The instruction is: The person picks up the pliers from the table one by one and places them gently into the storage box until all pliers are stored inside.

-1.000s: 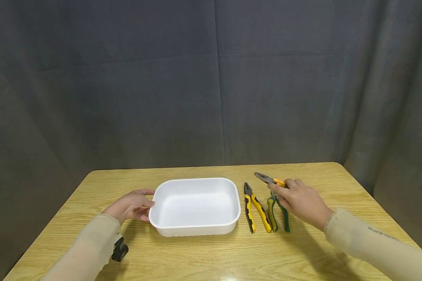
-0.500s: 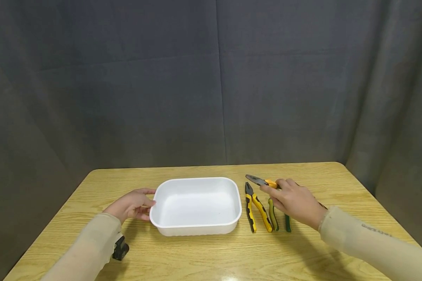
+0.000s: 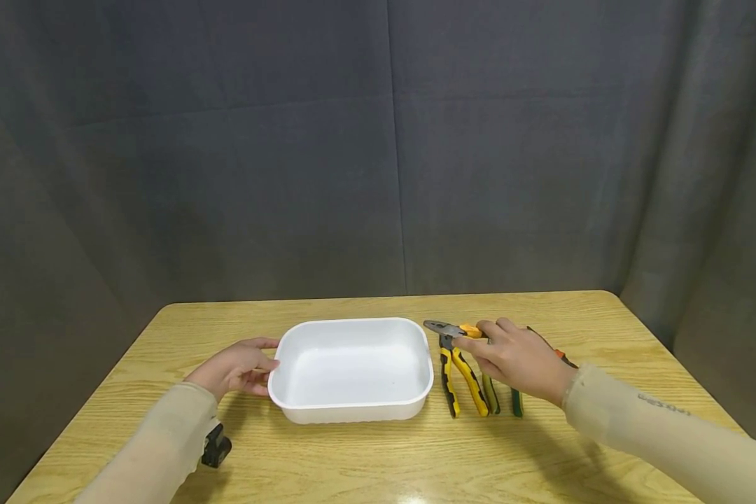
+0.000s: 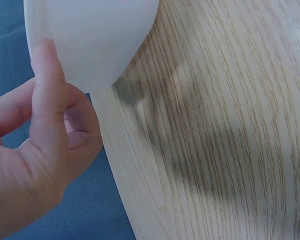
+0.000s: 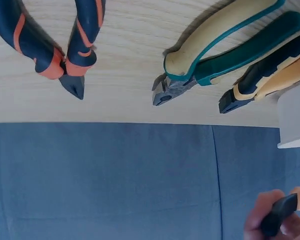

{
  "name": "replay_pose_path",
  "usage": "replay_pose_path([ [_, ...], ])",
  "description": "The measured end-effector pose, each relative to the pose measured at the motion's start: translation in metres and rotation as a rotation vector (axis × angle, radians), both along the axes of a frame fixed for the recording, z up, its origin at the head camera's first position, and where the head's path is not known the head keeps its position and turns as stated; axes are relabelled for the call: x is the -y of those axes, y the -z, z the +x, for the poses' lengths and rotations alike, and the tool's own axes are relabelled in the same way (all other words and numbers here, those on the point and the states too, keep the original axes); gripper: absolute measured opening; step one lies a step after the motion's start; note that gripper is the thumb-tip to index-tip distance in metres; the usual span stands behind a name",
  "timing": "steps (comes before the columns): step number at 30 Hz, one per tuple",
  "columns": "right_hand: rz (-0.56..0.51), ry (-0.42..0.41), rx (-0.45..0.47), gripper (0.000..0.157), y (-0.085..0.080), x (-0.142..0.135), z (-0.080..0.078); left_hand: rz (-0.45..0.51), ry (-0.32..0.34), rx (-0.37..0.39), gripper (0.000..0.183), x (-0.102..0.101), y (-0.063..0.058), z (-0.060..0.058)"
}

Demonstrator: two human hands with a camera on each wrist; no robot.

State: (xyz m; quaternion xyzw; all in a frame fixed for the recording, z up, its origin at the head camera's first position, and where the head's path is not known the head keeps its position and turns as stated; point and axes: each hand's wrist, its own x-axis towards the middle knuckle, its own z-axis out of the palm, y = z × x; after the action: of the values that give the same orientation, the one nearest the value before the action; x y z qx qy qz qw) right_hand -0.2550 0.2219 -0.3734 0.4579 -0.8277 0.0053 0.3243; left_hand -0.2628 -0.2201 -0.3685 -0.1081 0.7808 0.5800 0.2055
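On the table stands a white rectangular plastic tray [image 3: 353, 413]. My left hand [image 3: 239, 367] holds its left end, thumb against the rim, fingers curled beside the wall. My right hand [image 3: 513, 353] grips pliers [image 3: 442, 327] with orange and black handles, raised above the table, grey tips pointing left near the tray's right back corner. Below them lie yellow and black pliers [image 3: 449, 385]. Green-handled pliers [image 3: 517, 402] lie partly hidden under my right hand; the right wrist view shows their cutting head [image 5: 172, 90].
Dark pliers with orange-red bands [image 5: 52, 65] lie on the table, mostly behind my right wrist in the head view. The wooden table [image 3: 353, 462] ends at a dark grey curtain [image 3: 290, 175]. A small black camera [image 3: 215, 446] sits under my left wrist.
My right hand has moved left with the orange-handled pliers, from above the green pliers to above the yellow ones' tips. My left hand and the tray stay in place.
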Motion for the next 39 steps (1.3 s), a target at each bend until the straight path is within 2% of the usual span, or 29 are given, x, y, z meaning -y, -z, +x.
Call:
replay_pose_path([
  [9, 0.0, -0.087, -0.019, 0.049, -0.001, 0.005, -0.006, -0.008, -0.007, 0.006, 0.054, 0.0, 0.0, 0.001],
  [17, 0.021, -0.084, -0.009, 0.05, -0.002, 0.008, -0.006, -0.001, -0.01, 0.004, 0.054, 0.001, 0.002, 0.0],
  [22, 0.012, -0.104, -0.034, 0.047, 0.0, 0.011, -0.009, 0.007, -0.001, 0.008, 0.055, 0.0, 0.001, 0.0],
  [24, 0.012, -0.112, -0.036, 0.042, 0.0, 0.013, -0.01, 0.01, -0.001, 0.008, 0.055, -0.001, 0.0, -0.001],
  [27, 0.027, -0.108, -0.021, 0.024, -0.001, 0.016, -0.01, 0.016, 0.005, 0.006, 0.055, -0.002, -0.001, -0.001],
  [28, 0.034, -0.106, -0.013, 0.026, -0.001, 0.018, -0.01, 0.016, 0.005, 0.005, 0.055, -0.002, -0.001, -0.001],
  [32, 0.065, -0.086, 0.001, 0.05, -0.002, 0.025, -0.011, 0.018, 0.002, 0.002, 0.055, -0.002, -0.001, 0.0],
  [39, 0.085, -0.103, -0.015, 0.055, 0.0, 0.033, -0.013, 0.025, -0.004, -0.004, 0.055, -0.001, 0.001, 0.001],
])
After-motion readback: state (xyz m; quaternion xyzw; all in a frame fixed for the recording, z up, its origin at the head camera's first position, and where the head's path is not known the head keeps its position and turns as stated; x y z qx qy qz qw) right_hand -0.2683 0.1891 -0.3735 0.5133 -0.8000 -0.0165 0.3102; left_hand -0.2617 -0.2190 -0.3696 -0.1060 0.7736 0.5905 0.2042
